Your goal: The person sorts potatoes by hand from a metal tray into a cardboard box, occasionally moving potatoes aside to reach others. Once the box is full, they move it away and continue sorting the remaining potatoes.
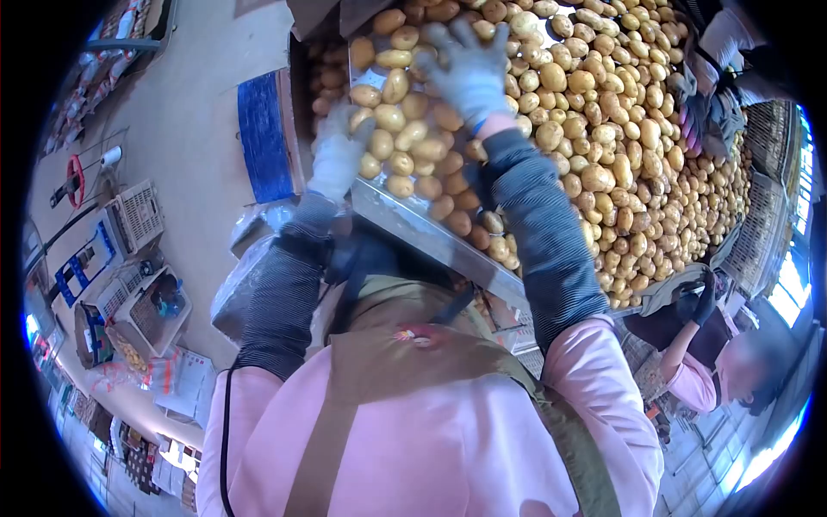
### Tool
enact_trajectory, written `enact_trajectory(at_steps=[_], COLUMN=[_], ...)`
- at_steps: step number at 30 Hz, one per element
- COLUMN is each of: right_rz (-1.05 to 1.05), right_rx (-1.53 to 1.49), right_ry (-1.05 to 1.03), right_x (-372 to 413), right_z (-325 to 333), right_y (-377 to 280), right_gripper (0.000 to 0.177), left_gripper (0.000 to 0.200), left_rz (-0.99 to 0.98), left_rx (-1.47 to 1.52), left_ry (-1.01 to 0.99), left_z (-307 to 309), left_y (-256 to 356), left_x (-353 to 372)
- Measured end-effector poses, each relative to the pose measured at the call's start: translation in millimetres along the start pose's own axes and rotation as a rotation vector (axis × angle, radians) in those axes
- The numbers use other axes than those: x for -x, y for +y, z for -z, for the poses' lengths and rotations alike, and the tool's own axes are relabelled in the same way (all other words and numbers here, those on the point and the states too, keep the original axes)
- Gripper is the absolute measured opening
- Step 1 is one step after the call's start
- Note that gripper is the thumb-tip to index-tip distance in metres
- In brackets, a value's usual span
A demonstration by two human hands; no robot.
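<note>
Many potatoes [596, 178] cover a metal sorting table [413, 226]. My right hand [469, 76], in a pale grey glove, lies over the potatoes near the table's far left part, fingers spread wide and palm down. At the left edge of the table is my left hand [338, 157], gloved too, its thumb apart from the fingers. Beside it lie several loose potatoes on the tabletop. Neither hand visibly grips a potato, though the undersides of both are hidden. Some potatoes between the hands look smeared by motion.
More potatoes [327, 73] sit in a lower space beyond the table's left end, by a blue panel [265, 138]. A co-worker [689, 353] stands at the right, and another person's gloved hand [715, 116] is at the far side. Crates [155, 310] stand on the left floor.
</note>
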State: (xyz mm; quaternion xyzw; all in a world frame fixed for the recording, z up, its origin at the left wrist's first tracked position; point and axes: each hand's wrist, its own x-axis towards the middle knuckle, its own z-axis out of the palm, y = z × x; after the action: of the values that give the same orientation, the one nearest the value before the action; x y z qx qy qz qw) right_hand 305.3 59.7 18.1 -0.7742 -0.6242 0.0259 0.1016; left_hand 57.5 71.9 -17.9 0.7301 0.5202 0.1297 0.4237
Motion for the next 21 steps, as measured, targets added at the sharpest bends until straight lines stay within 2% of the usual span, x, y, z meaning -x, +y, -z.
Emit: enact_trajectory(at_steps=[1, 3, 5, 7, 9, 10, 13, 14, 15, 17, 18, 19, 20, 21], right_rz=[0.007, -0.017, -0.023, -0.071, -0.002, 0.03, 0.114, 0.071, 0.028, -0.045, -0.132, -0.221, -0.248, -0.089], right_rx=[0.113, -0.111, -0.248, -0.259, -0.246, -0.236, -0.434, -0.355, -0.273, -0.202, -0.1, 0.001, -0.021, 0.121], right_ry=[-0.059, 0.064, 0.021, -0.11, -0.063, -0.044, 0.031, -0.14, -0.309, 0.254, 0.02, -0.217, -0.36, -0.069], right_x=[18, 80, 136, 180, 187, 191, 140, 118, 95, 55, 35, 24, 20, 40], right_z=[-5, -3, 13, 29, 18, 15, 8, 9, 13, 31, 17, 7, 9, -15], right_y=[-20, -53, -65, -76, -80, -83, -72, -57, -37, 3, 20, 29, 5, -16], right_gripper=[0.054, 0.054, 0.052, 0.049, 0.047, 0.046, 0.031, 0.028, 0.025, 0.023, 0.029, 0.036, 0.046, 0.051], left_gripper=[0.043, 0.04, 0.037, 0.033, 0.033, 0.034, 0.046, 0.044, 0.044, 0.045, 0.047, 0.048, 0.048, 0.048], left_rz=[0.05, 0.1, 0.09, 0.118, 0.145, -0.054, 0.151, 0.246, 0.262, 0.295, 0.216, -0.017, 0.005, 0.029], left_rx=[0.102, 0.264, 0.472, 0.452, 0.399, 0.266, 0.753, 0.657, 0.523, 0.26, 0.325, 0.078, 0.095, 0.149], left_ry=[0.061, 0.076, 0.083, 0.1, 0.138, 0.227, -0.019, 0.009, 0.004, 0.011, 0.074, 0.135, 0.17, 0.178], left_z=[-1, -3, 1, 10, 22, 10, 12, 22, 23, 25, 18, 3, -8, -14], left_y=[8, 4, -5, 3, 32, 13, 9, 26, 24, 16, 26, 7, 9, 10], left_x=[5, 3, 5, 4, 5, -3, -19, -19, -26, -45, -39, -47, -44, -44])
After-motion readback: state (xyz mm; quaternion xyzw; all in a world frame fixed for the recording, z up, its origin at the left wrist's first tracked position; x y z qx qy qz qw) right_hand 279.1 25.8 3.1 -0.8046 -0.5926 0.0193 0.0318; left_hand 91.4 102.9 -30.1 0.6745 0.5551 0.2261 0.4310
